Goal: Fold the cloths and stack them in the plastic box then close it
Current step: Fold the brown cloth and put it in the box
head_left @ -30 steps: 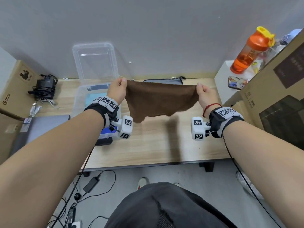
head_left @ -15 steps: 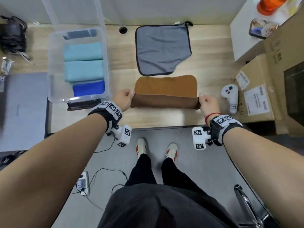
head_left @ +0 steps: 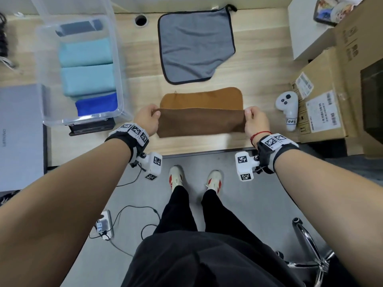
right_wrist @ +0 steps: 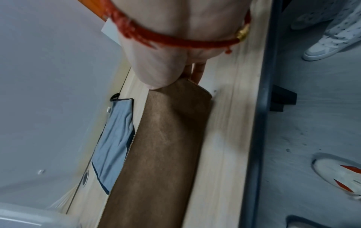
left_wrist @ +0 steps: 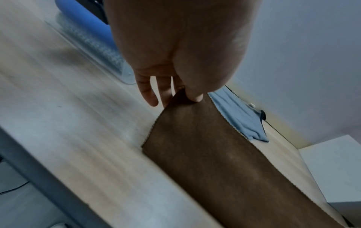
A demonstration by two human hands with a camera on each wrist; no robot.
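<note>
A brown cloth (head_left: pixel 200 119) lies on the wooden table, its near half raised and doubled toward the far half. My left hand (head_left: pixel 149 118) pinches its left corner (left_wrist: pixel 185 98) between thumb and fingers. My right hand (head_left: pixel 253 119) pinches the right corner (right_wrist: pixel 175 86). A grey cloth (head_left: pixel 195 44) with a dark hem lies flat behind it. The clear plastic box (head_left: pixel 119 79) stands at the left, lid up, with two teal folded cloths (head_left: pixel 87 76) and a blue one (head_left: pixel 96 103) inside.
A white controller (head_left: pixel 288 108) lies right of the brown cloth, beside cardboard boxes (head_left: pixel 323 96). A grey laptop (head_left: pixel 20 133) sits at the far left. A cable hole (head_left: pixel 141 20) is near the table's back edge. The table's front edge runs just under my wrists.
The brown cloth went from hanging in the air to lying on the table. Since half a second ago both hands have drawn the near edge up and forward over the far part.
</note>
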